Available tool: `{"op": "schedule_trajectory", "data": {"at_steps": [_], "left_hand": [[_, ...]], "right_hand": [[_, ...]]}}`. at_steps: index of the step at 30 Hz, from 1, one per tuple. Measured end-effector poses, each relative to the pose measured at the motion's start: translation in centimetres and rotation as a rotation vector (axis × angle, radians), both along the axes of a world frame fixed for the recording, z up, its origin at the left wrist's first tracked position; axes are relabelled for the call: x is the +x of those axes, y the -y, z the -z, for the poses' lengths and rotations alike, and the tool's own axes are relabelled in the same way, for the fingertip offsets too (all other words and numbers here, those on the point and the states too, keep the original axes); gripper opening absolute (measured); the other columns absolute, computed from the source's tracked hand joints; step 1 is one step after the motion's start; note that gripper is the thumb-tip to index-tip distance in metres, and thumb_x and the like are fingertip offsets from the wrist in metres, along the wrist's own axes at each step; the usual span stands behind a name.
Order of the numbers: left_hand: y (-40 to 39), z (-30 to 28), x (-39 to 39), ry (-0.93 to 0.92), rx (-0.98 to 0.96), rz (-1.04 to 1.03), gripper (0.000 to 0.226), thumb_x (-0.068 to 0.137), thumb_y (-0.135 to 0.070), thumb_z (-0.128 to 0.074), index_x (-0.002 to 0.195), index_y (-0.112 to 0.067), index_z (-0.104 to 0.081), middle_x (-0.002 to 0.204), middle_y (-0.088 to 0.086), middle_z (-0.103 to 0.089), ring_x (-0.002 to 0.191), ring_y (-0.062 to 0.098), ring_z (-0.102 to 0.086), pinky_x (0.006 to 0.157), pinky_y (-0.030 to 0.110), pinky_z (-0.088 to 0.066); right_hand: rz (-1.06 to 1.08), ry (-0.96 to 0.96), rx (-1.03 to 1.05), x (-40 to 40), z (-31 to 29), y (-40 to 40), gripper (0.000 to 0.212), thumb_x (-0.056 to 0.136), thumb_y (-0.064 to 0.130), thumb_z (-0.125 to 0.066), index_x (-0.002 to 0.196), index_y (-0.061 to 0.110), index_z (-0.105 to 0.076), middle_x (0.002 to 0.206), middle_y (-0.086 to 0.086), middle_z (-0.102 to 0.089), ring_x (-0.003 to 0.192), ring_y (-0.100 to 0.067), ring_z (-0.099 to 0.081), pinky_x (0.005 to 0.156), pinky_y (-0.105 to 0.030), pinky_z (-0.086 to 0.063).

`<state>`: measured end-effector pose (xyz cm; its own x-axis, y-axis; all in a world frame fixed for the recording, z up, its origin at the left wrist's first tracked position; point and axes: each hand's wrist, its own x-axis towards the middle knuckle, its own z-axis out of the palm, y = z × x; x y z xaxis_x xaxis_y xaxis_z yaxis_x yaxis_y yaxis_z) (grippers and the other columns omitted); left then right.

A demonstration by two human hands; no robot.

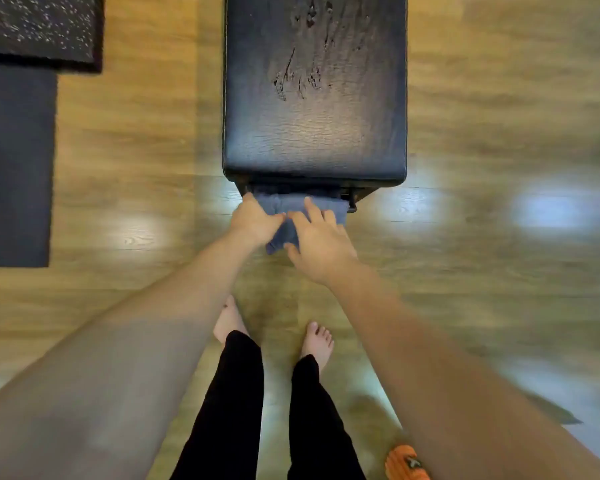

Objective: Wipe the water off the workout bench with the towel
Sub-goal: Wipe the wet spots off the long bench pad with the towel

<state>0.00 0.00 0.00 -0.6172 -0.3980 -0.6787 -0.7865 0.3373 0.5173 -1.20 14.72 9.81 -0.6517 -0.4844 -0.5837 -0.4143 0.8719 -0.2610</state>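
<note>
Towel (pixel 300 206) pickup below the worktop (pixel 314 133): our left hand (pixel 253 220) grips it, right hand (pixel 317 244) lies open; next, wipe water (pixel 302 74).

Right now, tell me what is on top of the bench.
Streaks and drops of water lie on the far part of the bench; its near end looks bare. The towel is not on it: both hands handle it below the near edge.

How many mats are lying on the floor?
2, both at left: a speckled black mat at the top corner, a plain dark mat just below it. Others may lie out of view.
</note>
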Motion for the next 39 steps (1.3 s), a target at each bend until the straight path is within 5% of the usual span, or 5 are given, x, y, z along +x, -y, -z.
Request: {"op": "schedule_trajectory", "data": {"at_steps": [14,20,23,32,39], "left_hand": [[-2.0,-5.5,-0.9,-0.068,-0.018,-0.086,0.013,0.077,-0.020,-0.067,0.081,-0.008,-0.063,0.098,0.022,-0.073,0.094,0.037,-0.069,0.079,0.042,-0.056],[-4.7,-12.8,-1.0,-0.335,0.047,0.083,0.021,0.057,-0.034,-0.060,0.060,-0.021,-0.044,0.059,-0.005,-0.049,0.059,0.022,-0.046,0.059,0.033,-0.038],[-6.0,-17.3,-2.1,-0.504,0.043,0.204,0.013,0.061,-0.033,-0.061,0.063,-0.031,-0.049,0.076,-0.009,-0.049,0.071,0.016,-0.050,0.069,0.033,-0.042],[-7.1,-23.9,-3.8,-0.981,0.115,0.447,0.028,0.066,0.009,-0.051,0.087,-0.008,-0.058,0.107,0.002,-0.062,0.105,0.021,-0.057,0.091,0.031,-0.044],[-4.2,-21.2,-3.6,-0.731,0.496,0.038,0.046,0.063,-0.005,-0.063,0.095,-0.031,-0.043,0.098,0.003,-0.056,0.090,0.015,-0.054,0.077,0.029,-0.048]], "right_hand": [[0.761,0.273,-0.487,0.4,2.3,0.0,0.034,0.102,0.015,-0.046,0.134,0.007,-0.053,0.139,-0.011,-0.050,0.131,-0.023,-0.045,0.108,-0.027,-0.029],[1.406,0.259,-0.600,-0.8,-0.6,-0.3,0.049,0.095,0.046,-0.057,0.130,0.012,-0.053,0.133,-0.016,-0.054,0.116,-0.031,-0.057,0.102,-0.045,-0.046],[1.737,0.820,-0.878,-1.9,-4.1,-0.9,0.069,0.085,0.077,-0.044,0.125,0.024,-0.061,0.120,-0.013,-0.068,0.103,-0.036,-0.066,0.083,-0.055,-0.056],[1.664,1.043,-1.725,-7.2,-10.8,-1.5,0.044,0.101,0.046,-0.038,0.083,0.012,-0.060,0.075,-0.008,-0.061,0.073,-0.023,-0.066,0.076,-0.032,-0.057],[1.732,0.941,-1.384,-8.2,-10.9,0.2,0.044,0.090,0.041,-0.053,0.113,0.007,-0.067,0.108,-0.018,-0.073,0.096,-0.034,-0.070,0.083,-0.046,-0.056]]}}
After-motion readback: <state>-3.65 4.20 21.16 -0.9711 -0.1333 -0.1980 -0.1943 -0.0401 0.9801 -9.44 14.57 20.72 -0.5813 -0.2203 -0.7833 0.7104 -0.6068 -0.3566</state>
